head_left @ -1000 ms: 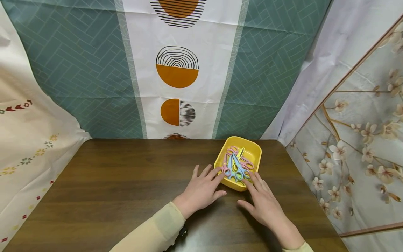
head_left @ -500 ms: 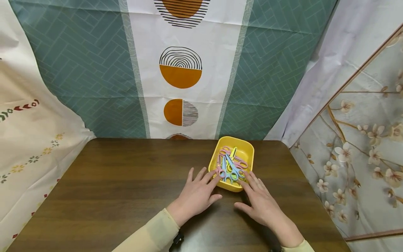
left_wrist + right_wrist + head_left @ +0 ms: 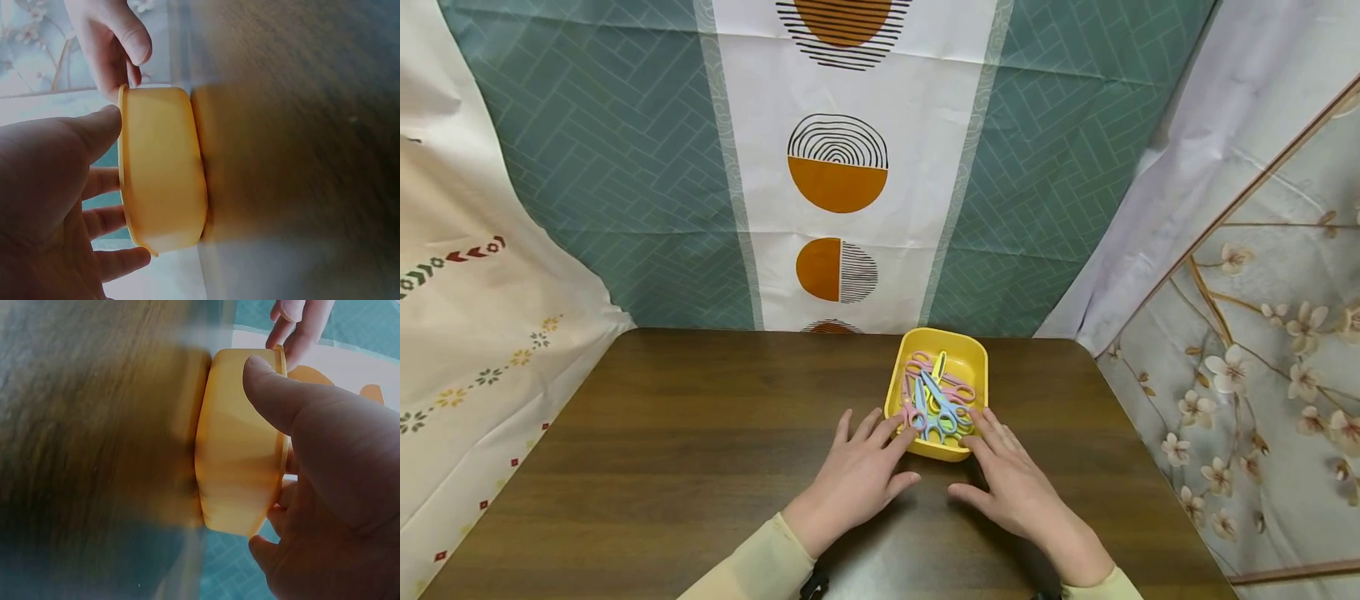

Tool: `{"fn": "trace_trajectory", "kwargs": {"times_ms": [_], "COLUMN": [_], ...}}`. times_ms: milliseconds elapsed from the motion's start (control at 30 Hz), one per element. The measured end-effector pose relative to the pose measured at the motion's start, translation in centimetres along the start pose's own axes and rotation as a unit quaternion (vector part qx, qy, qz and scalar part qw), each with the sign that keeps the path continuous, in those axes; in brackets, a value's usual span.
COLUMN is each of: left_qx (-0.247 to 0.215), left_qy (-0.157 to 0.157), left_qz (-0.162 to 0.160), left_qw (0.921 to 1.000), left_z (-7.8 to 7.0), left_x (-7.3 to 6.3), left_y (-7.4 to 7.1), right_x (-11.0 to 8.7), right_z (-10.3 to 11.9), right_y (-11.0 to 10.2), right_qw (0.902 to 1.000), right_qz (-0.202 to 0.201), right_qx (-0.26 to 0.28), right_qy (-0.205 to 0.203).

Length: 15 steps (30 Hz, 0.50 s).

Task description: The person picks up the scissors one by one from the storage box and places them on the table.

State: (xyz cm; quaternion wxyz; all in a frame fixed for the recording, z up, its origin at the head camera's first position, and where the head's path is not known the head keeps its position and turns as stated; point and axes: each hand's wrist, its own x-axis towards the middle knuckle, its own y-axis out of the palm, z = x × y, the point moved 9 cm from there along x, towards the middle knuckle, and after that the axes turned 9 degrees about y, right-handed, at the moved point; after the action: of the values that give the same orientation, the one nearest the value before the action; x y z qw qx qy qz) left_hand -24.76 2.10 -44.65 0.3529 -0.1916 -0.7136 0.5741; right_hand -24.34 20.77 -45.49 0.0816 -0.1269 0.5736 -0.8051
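Observation:
A yellow plastic box (image 3: 938, 454) stands on the table, holding several small scissors in pink (image 3: 958, 392), blue (image 3: 937, 395) and yellow (image 3: 939, 365). My left hand (image 3: 853, 477) touches its front left corner with outstretched fingers near the rim. At the front right corner, my right hand (image 3: 1019, 483) rests its straight fingertips on the rim. Both thumbs are spread away from the fingers. The box's side wall (image 3: 161, 165) fills the middle of the left wrist view. The right wrist view shows the box from its other side (image 3: 237, 444), with the thumb close to the wall.
The dark wooden table (image 3: 700, 433) extends far to the left of the box. A green and white patterned curtain (image 3: 850, 192) hangs behind its back edge. Floral cloth (image 3: 1240, 400) borders the right side, and cream embroidered cloth (image 3: 497, 350) the left.
The box has slid left along the table, with both hands moving along at its front corners. The head view has also shifted slightly to the left.

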Motion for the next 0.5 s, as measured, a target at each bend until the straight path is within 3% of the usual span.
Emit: {"fn": "trace_trajectory", "kwargs": {"times_ms": [267, 500], "left_qx": [-0.013, -0.020], "left_qy": [-0.007, -0.019], "left_qz": [-0.005, -0.034], "left_qw": [0.9999, 0.9991], "left_z": [0.4, 1.4], "left_x": [-0.7, -1.4], "left_y": [-0.3, -1.0], "right_x": [0.4, 0.8], "right_z": [0.9, 1.5], "right_y": [0.3, 0.7], "right_qw": [0.9999, 0.9996], "right_qz": [-0.001, 0.010], "right_qx": [0.007, 0.016], "right_qy": [-0.015, -0.019]}}
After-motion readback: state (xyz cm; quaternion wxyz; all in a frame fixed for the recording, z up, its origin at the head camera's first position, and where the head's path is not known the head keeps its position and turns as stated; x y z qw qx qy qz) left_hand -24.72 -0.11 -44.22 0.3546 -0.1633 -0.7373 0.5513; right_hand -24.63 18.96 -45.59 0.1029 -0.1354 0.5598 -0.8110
